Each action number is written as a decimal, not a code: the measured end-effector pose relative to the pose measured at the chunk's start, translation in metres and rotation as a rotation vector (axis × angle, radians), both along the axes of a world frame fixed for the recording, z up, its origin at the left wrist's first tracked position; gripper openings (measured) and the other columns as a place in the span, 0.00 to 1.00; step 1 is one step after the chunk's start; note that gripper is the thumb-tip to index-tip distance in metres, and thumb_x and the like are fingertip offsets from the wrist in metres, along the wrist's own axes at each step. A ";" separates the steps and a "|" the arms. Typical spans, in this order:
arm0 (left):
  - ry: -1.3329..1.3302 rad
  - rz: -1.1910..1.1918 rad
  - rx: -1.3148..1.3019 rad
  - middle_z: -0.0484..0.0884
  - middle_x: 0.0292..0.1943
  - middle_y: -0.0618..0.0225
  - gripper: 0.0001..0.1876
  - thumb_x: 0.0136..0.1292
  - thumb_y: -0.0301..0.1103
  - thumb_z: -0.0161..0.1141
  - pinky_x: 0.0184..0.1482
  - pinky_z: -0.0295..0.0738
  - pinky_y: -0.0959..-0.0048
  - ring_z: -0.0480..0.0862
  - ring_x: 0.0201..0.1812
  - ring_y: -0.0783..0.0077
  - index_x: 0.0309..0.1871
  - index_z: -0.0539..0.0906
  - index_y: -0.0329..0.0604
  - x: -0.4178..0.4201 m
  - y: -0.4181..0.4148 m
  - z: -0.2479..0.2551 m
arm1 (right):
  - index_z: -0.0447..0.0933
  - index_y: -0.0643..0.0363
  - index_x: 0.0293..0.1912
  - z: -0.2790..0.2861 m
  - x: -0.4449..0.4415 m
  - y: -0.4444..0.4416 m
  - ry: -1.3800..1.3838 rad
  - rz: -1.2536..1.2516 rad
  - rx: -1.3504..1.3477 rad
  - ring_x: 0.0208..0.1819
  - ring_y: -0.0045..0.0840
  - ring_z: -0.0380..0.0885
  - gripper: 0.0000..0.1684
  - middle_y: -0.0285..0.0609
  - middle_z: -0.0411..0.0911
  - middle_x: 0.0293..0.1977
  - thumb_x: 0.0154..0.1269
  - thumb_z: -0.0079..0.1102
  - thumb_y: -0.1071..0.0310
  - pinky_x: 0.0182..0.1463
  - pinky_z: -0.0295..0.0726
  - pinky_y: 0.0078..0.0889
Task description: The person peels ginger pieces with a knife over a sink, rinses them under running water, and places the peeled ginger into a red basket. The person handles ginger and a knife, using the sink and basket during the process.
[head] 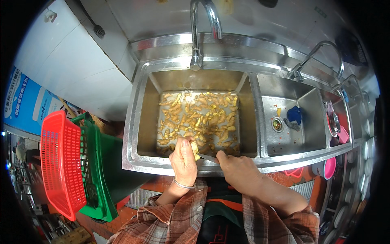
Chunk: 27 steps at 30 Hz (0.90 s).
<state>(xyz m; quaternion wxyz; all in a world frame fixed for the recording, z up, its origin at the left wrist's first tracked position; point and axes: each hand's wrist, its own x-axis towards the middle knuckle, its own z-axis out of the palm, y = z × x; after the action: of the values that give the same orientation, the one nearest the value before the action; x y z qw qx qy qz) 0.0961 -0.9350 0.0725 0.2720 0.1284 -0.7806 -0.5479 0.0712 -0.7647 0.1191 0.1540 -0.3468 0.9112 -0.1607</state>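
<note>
My left hand (184, 158) grips a piece of ginger root (195, 150) with yellow cut or peeled flesh, over the near rim of the large sink basin. Closed around a knife's handle, my right hand (236, 169) holds the steel blade (207, 158) pointing left, its tip at the ginger's lower edge. Many pieces of ginger (210, 119) lie spread over the bottom of the stainless steel basin (196, 79), some showing bright yellow surfaces. The knife's handle is hidden in my fingers.
A chrome faucet (196, 55) stands behind the large basin. The neighbouring basin (277, 88) holds a blue cloth (294, 115), a grey scrubber (291, 124) and scraps by the drain (277, 124). At the left, a red plastic basket (62, 164) stands beside a green one (91, 167) on a green bin.
</note>
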 end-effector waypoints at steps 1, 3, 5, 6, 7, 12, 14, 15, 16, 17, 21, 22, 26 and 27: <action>0.018 0.022 -0.040 0.73 0.22 0.64 0.19 0.79 0.40 0.43 0.30 0.67 0.73 0.70 0.25 0.76 0.43 0.80 0.34 0.000 0.001 -0.001 | 0.65 0.62 0.42 -0.004 0.001 -0.002 -0.054 -0.021 -0.006 0.28 0.46 0.83 0.10 0.53 0.80 0.24 0.63 0.54 0.73 0.31 0.83 0.44; -0.046 0.046 0.027 0.73 0.26 0.67 0.20 0.79 0.39 0.42 0.34 0.65 0.75 0.67 0.30 0.79 0.43 0.79 0.31 -0.001 0.006 0.006 | 0.65 0.64 0.42 -0.010 0.003 -0.006 -0.155 -0.079 -0.137 0.28 0.51 0.82 0.08 0.56 0.79 0.23 0.67 0.50 0.70 0.31 0.81 0.49; -0.044 0.082 0.052 0.72 0.27 0.70 0.20 0.79 0.40 0.43 0.34 0.64 0.77 0.67 0.30 0.80 0.42 0.79 0.30 -0.005 0.009 0.007 | 0.67 0.64 0.43 -0.017 0.002 -0.008 -0.220 -0.125 -0.230 0.28 0.51 0.81 0.09 0.56 0.79 0.23 0.71 0.49 0.67 0.32 0.79 0.50; -0.014 0.108 0.040 0.72 0.26 0.70 0.21 0.79 0.42 0.43 0.32 0.64 0.77 0.67 0.29 0.80 0.41 0.79 0.32 -0.007 0.009 0.003 | 0.67 0.63 0.43 -0.020 0.002 -0.010 -0.237 -0.142 -0.259 0.28 0.50 0.81 0.10 0.55 0.79 0.23 0.73 0.49 0.65 0.32 0.77 0.49; 0.017 0.132 0.029 0.73 0.25 0.70 0.21 0.79 0.43 0.44 0.30 0.64 0.78 0.68 0.27 0.81 0.40 0.79 0.33 -0.010 0.010 0.000 | 0.68 0.63 0.44 -0.024 0.003 -0.011 -0.255 -0.159 -0.288 0.28 0.48 0.81 0.11 0.53 0.79 0.24 0.74 0.50 0.63 0.32 0.76 0.47; -0.180 0.073 0.822 0.72 0.17 0.74 0.25 0.76 0.54 0.45 0.12 0.52 0.80 0.64 0.11 0.82 0.32 0.77 0.44 -0.012 0.020 -0.012 | 0.74 0.64 0.45 -0.039 -0.011 -0.021 -0.502 -0.483 -0.554 0.36 0.50 0.80 0.15 0.57 0.78 0.29 0.76 0.47 0.61 0.41 0.76 0.46; -0.251 -0.061 0.898 0.72 0.16 0.72 0.24 0.76 0.53 0.46 0.11 0.54 0.81 0.64 0.10 0.81 0.33 0.78 0.42 -0.012 0.016 0.004 | 0.71 0.63 0.50 -0.031 -0.015 -0.010 -0.407 -0.320 -0.509 0.37 0.49 0.81 0.16 0.57 0.78 0.30 0.76 0.48 0.59 0.40 0.76 0.46; -0.258 -0.149 0.936 0.73 0.17 0.72 0.24 0.76 0.52 0.46 0.11 0.55 0.82 0.66 0.11 0.82 0.34 0.79 0.41 -0.009 0.009 0.002 | 0.70 0.63 0.51 -0.015 -0.015 -0.009 -0.525 -0.337 -0.461 0.38 0.49 0.81 0.16 0.58 0.78 0.33 0.76 0.49 0.59 0.41 0.77 0.46; -0.255 -0.243 0.974 0.74 0.17 0.73 0.24 0.76 0.51 0.47 0.11 0.56 0.82 0.67 0.12 0.83 0.35 0.80 0.40 -0.009 0.001 0.002 | 0.69 0.63 0.52 0.001 -0.018 -0.009 -0.630 -0.350 -0.411 0.39 0.48 0.82 0.17 0.59 0.79 0.36 0.75 0.49 0.59 0.41 0.77 0.46; -0.252 -0.338 1.010 0.75 0.18 0.73 0.23 0.76 0.51 0.48 0.11 0.58 0.83 0.68 0.13 0.84 0.36 0.81 0.39 -0.008 -0.007 0.002 | 0.65 0.61 0.60 0.012 -0.020 -0.009 -0.591 -0.292 -0.375 0.45 0.46 0.82 0.23 0.59 0.78 0.45 0.74 0.52 0.58 0.44 0.79 0.43; -0.516 -0.595 1.187 0.78 0.23 0.70 0.17 0.77 0.46 0.47 0.10 0.57 0.83 0.67 0.11 0.82 0.47 0.77 0.40 -0.011 -0.011 0.018 | 0.66 0.59 0.65 0.015 -0.032 -0.008 -0.310 -0.048 -0.546 0.48 0.43 0.81 0.31 0.54 0.80 0.44 0.68 0.61 0.58 0.50 0.79 0.37; -0.527 -0.695 1.245 0.79 0.25 0.69 0.17 0.78 0.45 0.46 0.10 0.58 0.82 0.67 0.11 0.82 0.48 0.77 0.40 -0.008 -0.019 0.010 | 0.68 0.59 0.64 0.013 -0.032 -0.008 -0.326 -0.065 -0.574 0.48 0.43 0.81 0.30 0.54 0.80 0.44 0.67 0.62 0.59 0.50 0.79 0.36; -0.522 -0.724 1.451 0.74 0.20 0.69 0.22 0.78 0.52 0.42 0.13 0.58 0.80 0.67 0.13 0.79 0.49 0.75 0.41 -0.009 -0.014 0.009 | 0.72 0.60 0.59 0.003 -0.032 -0.014 -0.419 -0.226 -0.574 0.46 0.41 0.81 0.27 0.53 0.80 0.44 0.64 0.65 0.59 0.49 0.79 0.35; -0.482 -0.698 1.523 0.77 0.27 0.67 0.26 0.77 0.57 0.39 0.16 0.60 0.78 0.67 0.15 0.78 0.49 0.75 0.41 -0.009 -0.013 0.012 | 0.73 0.60 0.58 0.003 -0.030 -0.017 -0.447 -0.291 -0.552 0.45 0.41 0.82 0.26 0.53 0.80 0.43 0.64 0.65 0.60 0.49 0.79 0.35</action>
<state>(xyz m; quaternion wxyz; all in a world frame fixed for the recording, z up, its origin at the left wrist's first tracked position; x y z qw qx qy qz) 0.0870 -0.9484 0.0841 -0.2438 0.1411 -0.2330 -0.9308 0.0414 -0.7818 0.1220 0.2252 -0.1986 0.8173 -0.4918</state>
